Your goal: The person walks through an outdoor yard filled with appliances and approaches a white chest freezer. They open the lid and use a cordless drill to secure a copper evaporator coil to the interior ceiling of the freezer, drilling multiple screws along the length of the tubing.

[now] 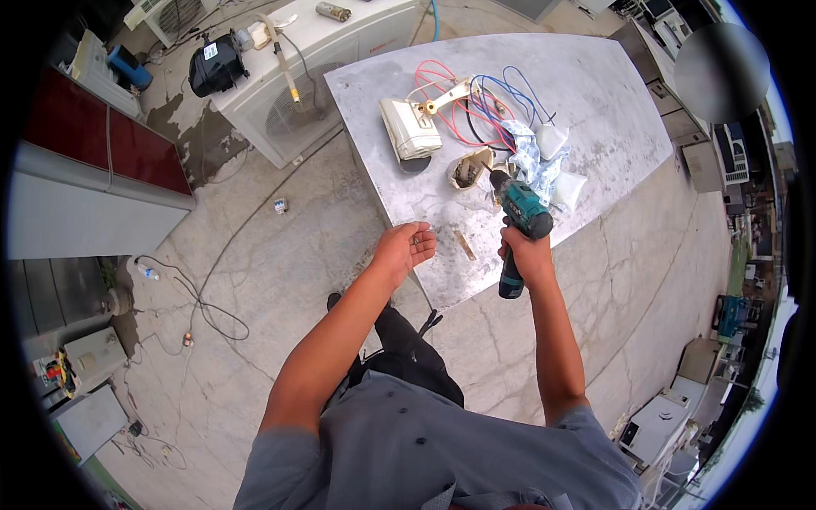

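My right hand (pixel 529 253) grips a teal and black cordless drill (pixel 524 207), its fingers wrapped round the handle. The drill's front end points away from me, beside a worn beige cup-like part (pixel 470 169) with dark, dirty contents. Whether the tip touches that part I cannot tell. Over the near left edge of the grey metal table (pixel 595 85) hovers my left hand (pixel 406 251), open with half-curled fingers. A thin brown strip (pixel 464 245) lies on the table between my hands. Farther back sits a cream fan motor housing (pixel 410 130) with a bracket arm (pixel 450 95).
Red and blue tubing (pixel 510 89), a patterned cloth (pixel 525 153) and white bags (pixel 567 189) lie behind the drill. A white outdoor unit (pixel 302 102) stands at the far left, carrying a black compressor (pixel 217 65). A cable (pixel 223 246) crosses the concrete floor.
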`<state>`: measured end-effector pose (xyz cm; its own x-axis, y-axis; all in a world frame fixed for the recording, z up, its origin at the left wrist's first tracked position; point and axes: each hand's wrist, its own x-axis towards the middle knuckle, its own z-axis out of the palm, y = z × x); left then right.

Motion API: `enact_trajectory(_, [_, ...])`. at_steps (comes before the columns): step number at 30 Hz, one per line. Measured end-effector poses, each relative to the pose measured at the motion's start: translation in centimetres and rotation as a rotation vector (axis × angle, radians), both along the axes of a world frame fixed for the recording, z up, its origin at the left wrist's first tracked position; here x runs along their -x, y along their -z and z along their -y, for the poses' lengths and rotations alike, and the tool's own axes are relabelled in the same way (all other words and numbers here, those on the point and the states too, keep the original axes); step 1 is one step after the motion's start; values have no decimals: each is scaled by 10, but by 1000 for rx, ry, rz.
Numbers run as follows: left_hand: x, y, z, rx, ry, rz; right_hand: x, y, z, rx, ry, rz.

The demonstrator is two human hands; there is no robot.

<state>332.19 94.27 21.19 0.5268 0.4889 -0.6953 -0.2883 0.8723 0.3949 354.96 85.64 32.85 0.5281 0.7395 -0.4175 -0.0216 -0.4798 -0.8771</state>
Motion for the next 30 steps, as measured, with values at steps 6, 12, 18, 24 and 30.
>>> enact_trajectory(6, [-42, -10, -38, 219, -183, 237, 83, -72, 55, -7, -102, -26])
enact_trajectory(12, [81, -23, -21, 39, -369, 490, 183, -76, 81, 82, -366, 8])
enact_trajectory(18, [329, -17, 60, -97, -784, 322, 352, -74, 100, 5, -752, -56])
enact_trajectory(24, [651, -34, 218, -126, -1228, 7, 555, -58, 73, -156, -1206, 47])
enact_trajectory(30, [887, -14, 467, -57, -1712, -320, 699, 74, 23, 168, -1395, 818])
